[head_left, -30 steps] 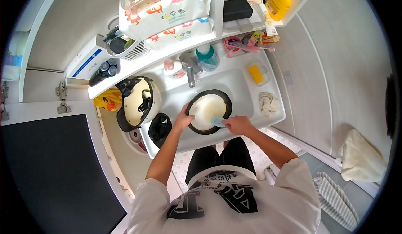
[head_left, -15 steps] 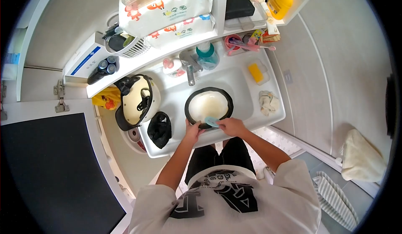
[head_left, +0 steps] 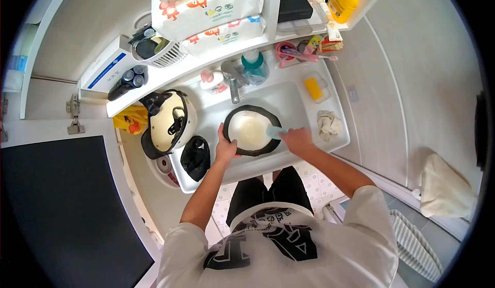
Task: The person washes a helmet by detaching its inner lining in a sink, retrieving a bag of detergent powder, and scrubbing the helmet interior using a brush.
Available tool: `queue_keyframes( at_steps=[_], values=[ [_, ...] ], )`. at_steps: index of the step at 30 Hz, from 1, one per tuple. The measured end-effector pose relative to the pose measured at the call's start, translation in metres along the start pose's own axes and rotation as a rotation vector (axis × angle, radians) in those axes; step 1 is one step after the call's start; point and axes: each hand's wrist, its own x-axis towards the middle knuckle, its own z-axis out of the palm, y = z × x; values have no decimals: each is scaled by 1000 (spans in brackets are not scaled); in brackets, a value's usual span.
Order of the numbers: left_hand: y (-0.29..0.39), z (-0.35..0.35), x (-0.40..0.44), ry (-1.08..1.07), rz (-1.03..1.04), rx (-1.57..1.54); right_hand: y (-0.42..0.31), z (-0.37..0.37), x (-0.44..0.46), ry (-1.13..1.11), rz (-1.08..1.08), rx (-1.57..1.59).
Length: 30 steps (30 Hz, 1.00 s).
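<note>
A bowl-shaped cream piece with a thick black rim (head_left: 251, 129) is tilted over the sink, its hollow facing up. My left hand (head_left: 226, 146) grips its rim at the lower left. In my right hand (head_left: 298, 139) is a light blue brush (head_left: 275, 132), its head against the right side of the rim; the bristles cannot be made out. Left of the basin lies an upturned cream helmet (head_left: 167, 123) with black straps inside. A crumpled black fabric piece (head_left: 196, 159) rests on the basin's left edge, near my left forearm.
A faucet (head_left: 234, 89) stands behind the white sink (head_left: 294, 102), beside a teal pump bottle (head_left: 254, 71) and a pink-topped bottle (head_left: 210, 80). On the right ledge are a yellow sponge (head_left: 312, 88) and a crumpled cloth (head_left: 329, 125). A cabinet door (head_left: 62, 205) hangs open at left.
The black-rimmed piece has shifted slightly left and tilted. My left hand has moved up its left side. My right hand and the brush have moved right and up along the rim.
</note>
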Motion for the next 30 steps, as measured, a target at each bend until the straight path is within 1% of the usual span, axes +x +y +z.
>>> queue_keyframes(
  at_steps=[3, 5, 6, 9, 10, 13, 14, 16, 19, 23, 26, 29, 30],
  values=[
    [11, -4, -2, 20, 25, 130, -29, 18, -17, -115, -91, 171],
    [7, -13, 3, 16, 59, 161, -42, 33, -29, -78, -143, 437],
    [4, -14, 8, 39, -10, 135, -48, 34, -35, -65, -169, 574],
    [-2, -22, 20, -31, -58, 9, -61, 25, -41, -183, -123, 323],
    [-3, -22, 19, -44, -54, -3, -55, 16, -39, -211, -88, 367],
    [-2, -27, 19, -35, -125, -29, -37, 10, -33, -219, -92, 443],
    [1, -29, 18, -41, -149, -50, -30, 17, -33, -150, -119, 470],
    [6, -34, 17, -54, -198, -96, -25, 4, -32, -124, -82, 476],
    [15, -39, 12, -87, -247, -75, -23, -8, -26, -118, -47, 425],
    [20, -40, 9, -124, -181, 4, -17, 3, -18, -66, -88, 338],
    [20, -36, 6, -126, -123, 19, 1, 7, 5, -36, -43, 40],
    [17, -32, 13, -116, -116, 24, 10, 13, 17, 130, -78, -38],
    [18, -33, 12, -113, -120, 18, 4, 13, 14, 67, -103, -12]
  ],
)
